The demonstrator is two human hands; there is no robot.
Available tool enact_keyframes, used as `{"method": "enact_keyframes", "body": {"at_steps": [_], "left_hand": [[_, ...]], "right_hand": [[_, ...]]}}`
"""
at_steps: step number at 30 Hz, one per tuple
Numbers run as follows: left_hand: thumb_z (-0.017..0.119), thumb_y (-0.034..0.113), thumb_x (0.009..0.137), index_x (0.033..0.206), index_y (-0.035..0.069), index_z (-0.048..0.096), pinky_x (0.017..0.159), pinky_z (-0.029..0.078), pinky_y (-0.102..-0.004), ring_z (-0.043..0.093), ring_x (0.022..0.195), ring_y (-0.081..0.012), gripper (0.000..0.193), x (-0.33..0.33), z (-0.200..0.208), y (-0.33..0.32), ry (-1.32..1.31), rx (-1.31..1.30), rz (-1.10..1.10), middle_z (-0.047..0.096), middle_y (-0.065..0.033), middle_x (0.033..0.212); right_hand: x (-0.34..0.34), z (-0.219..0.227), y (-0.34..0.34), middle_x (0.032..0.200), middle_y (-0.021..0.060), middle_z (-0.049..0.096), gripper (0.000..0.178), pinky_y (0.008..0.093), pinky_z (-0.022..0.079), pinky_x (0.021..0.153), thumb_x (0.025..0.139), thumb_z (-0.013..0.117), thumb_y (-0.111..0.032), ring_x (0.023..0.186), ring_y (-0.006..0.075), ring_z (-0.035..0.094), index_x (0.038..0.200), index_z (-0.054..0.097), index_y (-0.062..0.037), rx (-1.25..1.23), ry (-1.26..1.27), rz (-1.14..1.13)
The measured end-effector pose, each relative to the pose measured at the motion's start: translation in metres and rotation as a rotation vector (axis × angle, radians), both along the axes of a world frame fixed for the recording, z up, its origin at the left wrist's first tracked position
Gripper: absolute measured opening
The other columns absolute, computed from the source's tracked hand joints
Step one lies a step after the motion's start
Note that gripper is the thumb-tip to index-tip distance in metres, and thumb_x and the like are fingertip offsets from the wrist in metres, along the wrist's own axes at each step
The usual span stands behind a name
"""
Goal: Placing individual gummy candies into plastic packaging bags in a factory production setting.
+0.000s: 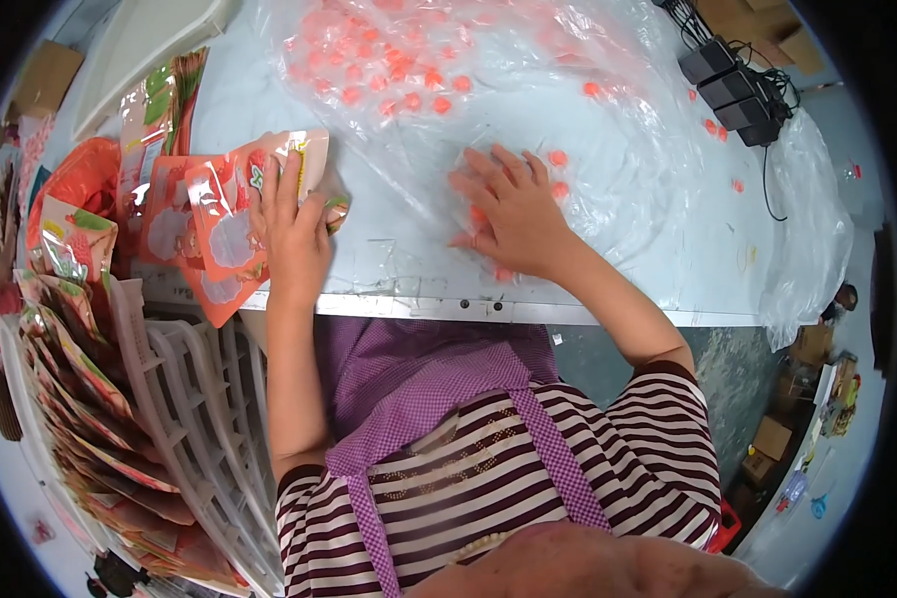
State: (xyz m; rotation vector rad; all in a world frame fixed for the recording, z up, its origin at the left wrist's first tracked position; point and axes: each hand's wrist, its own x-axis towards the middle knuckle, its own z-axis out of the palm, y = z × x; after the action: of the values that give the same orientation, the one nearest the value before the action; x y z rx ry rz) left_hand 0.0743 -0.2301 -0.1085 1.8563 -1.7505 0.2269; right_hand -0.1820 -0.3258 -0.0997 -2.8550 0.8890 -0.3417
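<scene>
Orange pouches (231,239) printed with pictures and lettering overlap on the surface (374,264); the left hand (295,231) lies on them, fingers extended, grip unclear; the right hand (518,217), fingers spread, is palm-down amid small orange pieces (558,157) and clear plastic (628,189)

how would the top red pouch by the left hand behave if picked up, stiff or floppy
The red pouch is probably light and bendy, as it looks thin and flat. Its glossy face suggests it may slide easily over the pouches beneath.
</scene>
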Motion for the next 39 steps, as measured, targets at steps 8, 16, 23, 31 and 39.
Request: {"method": "enact_keyframes", "body": {"at_steps": [8,16,23,31,39], "left_hand": [[0.064,0.002,0.071,0.087,0.005,0.059,0.102,0.029,-0.0455,0.033,0.128,-0.0366,0.017,0.015,0.029,0.002,-0.016,0.034,-0.092,0.043,-0.0137,0.134],[0.067,0.004,0.067,0.086,0.001,0.058,0.093,0.039,-0.0429,0.045,0.116,-0.0402,0.021,-0.007,0.123,0.030,-0.058,0.208,-0.173,0.047,-0.0195,0.128],[0.069,0.007,0.066,0.090,0.003,0.061,0.095,0.037,-0.0428,0.045,0.115,-0.0382,0.026,-0.041,0.095,0.013,0.132,0.226,-0.365,0.049,-0.0188,0.123],[0.070,0.004,0.066,0.090,0.003,0.060,0.096,0.037,-0.0414,0.044,0.116,-0.0375,0.026,-0.049,0.084,-0.006,0.338,0.207,-0.395,0.050,-0.0189,0.122],[0.068,-0.002,0.068,0.093,0.004,0.056,0.094,0.040,-0.0388,0.043,0.120,-0.0354,0.028,-0.061,0.083,-0.020,0.580,0.181,-0.388,0.049,-0.0208,0.123]], "right_hand": [[-0.002,-0.009,-0.005,0.103,0.0052,0.052,0.024,0.0411,0.040,0.075,0.075,0.065,-0.028,0.090,0.0257,0.047,0.094,0.057,-0.0144,-0.077,-0.024,0.044],[-0.008,-0.009,-0.013,0.096,0.0054,0.055,0.019,0.0328,0.045,0.066,0.074,0.064,-0.012,0.083,0.0238,0.054,0.091,0.056,-0.0128,0.053,-0.151,0.142],[-0.013,0.016,-0.032,0.080,0.0026,0.056,0.007,0.0269,0.043,0.058,0.083,0.060,-0.011,0.071,0.0124,0.054,0.086,0.054,-0.0075,0.822,-0.728,-0.300],[0.038,0.087,-0.006,0.075,-0.0018,0.048,0.007,0.0228,0.038,0.053,0.089,0.054,-0.015,0.066,0.0076,0.046,0.090,0.049,-0.0098,1.455,-1.474,-0.379],[0.059,0.063,0.001,0.079,-0.0028,0.048,0.015,0.0199,0.040,0.062,0.091,0.052,-0.018,0.071,0.0054,0.046,0.101,0.050,-0.0071,1.059,-1.442,-0.267]]}}
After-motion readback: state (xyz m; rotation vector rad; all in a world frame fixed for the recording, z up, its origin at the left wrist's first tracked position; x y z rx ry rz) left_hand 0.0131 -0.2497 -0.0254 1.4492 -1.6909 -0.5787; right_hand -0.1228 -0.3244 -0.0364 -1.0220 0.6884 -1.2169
